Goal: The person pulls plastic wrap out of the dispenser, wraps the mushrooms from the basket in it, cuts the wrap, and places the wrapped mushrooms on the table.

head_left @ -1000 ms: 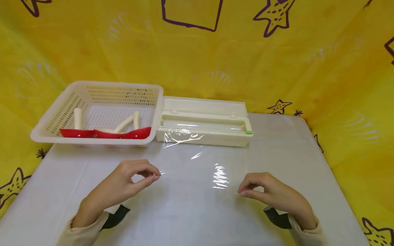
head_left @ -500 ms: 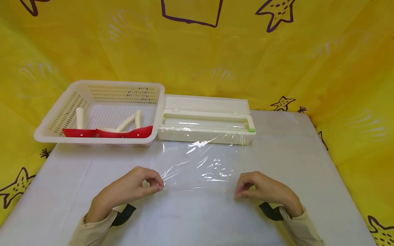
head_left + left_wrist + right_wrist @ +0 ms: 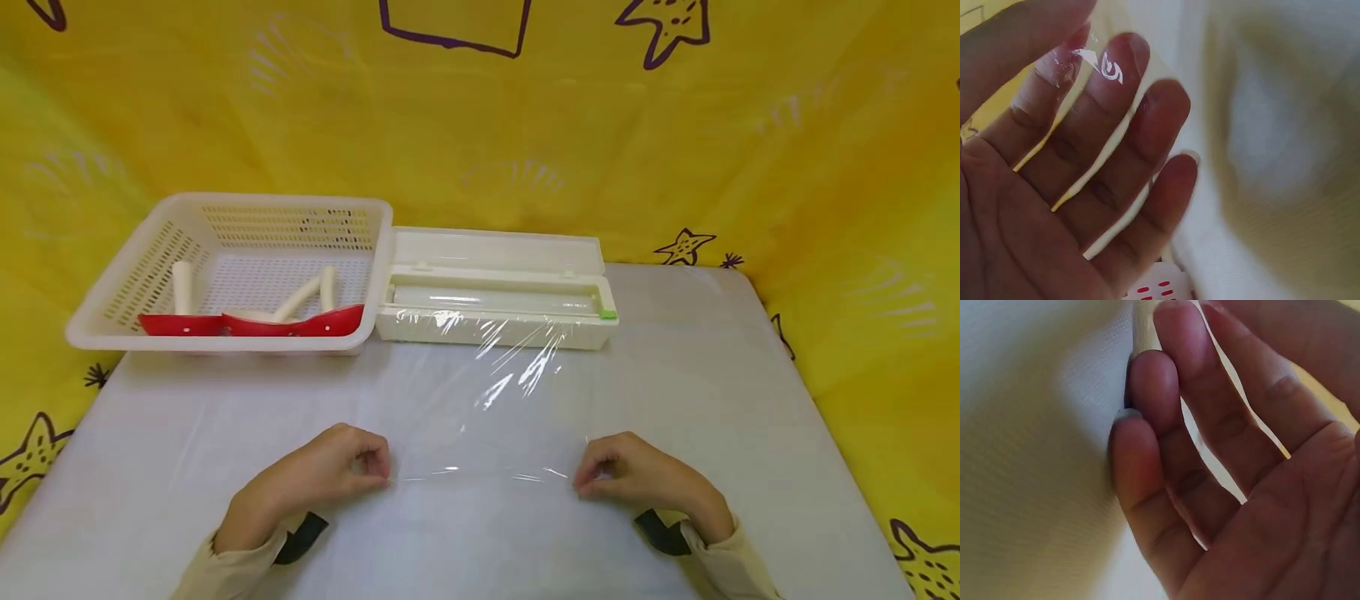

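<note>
A clear sheet of plastic wrap stretches from a roll in a cream dispenser box toward the front of the table. My left hand pinches its front left corner between thumb and forefinger; in the left wrist view, shiny wrap lies over the fingertips. At the front right corner, my right hand pinches the wrap the same way, though the right wrist view does not show the wrap clearly. The box's lid stands open at the back, and a green piece sits at its right end.
Left of the box, touching it or nearly so, stands a white plastic basket holding several red-headed utensils with cream handles. A yellow patterned cloth hangs behind and beside the white-covered table.
Both hands have come nearer the front edge and lower, drawing the wrap out flatter in front of the box. The left hand has moved most, now level with the right.
</note>
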Available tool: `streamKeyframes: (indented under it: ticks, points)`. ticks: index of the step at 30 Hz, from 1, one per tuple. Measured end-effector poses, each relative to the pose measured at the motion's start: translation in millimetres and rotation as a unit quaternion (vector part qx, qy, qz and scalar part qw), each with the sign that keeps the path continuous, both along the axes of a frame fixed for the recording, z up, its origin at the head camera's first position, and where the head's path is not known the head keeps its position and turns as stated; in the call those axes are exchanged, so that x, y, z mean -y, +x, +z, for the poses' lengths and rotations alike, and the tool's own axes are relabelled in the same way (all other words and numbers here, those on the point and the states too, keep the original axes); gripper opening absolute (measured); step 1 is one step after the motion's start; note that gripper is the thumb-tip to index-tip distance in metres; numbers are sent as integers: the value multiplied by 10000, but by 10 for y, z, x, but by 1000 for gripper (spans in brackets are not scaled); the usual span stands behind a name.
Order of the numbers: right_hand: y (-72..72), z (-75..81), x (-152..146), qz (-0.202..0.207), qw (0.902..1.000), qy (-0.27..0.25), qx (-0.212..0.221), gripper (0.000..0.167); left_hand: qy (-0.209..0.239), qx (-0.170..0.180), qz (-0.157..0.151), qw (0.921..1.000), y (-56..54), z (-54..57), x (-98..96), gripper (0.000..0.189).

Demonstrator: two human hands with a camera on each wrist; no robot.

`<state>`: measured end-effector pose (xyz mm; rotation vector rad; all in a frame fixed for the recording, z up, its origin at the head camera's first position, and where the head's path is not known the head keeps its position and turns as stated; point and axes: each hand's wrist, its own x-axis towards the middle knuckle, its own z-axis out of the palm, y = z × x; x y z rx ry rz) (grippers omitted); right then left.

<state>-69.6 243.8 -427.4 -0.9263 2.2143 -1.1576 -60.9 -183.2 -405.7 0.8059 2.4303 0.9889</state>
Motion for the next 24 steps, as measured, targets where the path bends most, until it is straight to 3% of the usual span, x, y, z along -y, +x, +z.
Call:
streamKeyframes:
  ticks: [8, 13, 19, 24]
  points:
    - [41, -20, 27, -56, 9974, 632, -348, 5, -227, -332, -40, 9992, 39, -65, -51, 23]
    - [39, -33, 54, -121, 9967, 716, -353, 7, -384, -72, -46, 9992, 42, -71, -53, 16]
    - [27, -56, 46, -129, 9969, 735, -257, 7, -349, -110, 112, 9993, 84, -30, 18, 16]
    - [30, -53, 55, -125, 9973, 697, -205, 8, -351, -271, 345, 9984, 53, 42, 108, 19]
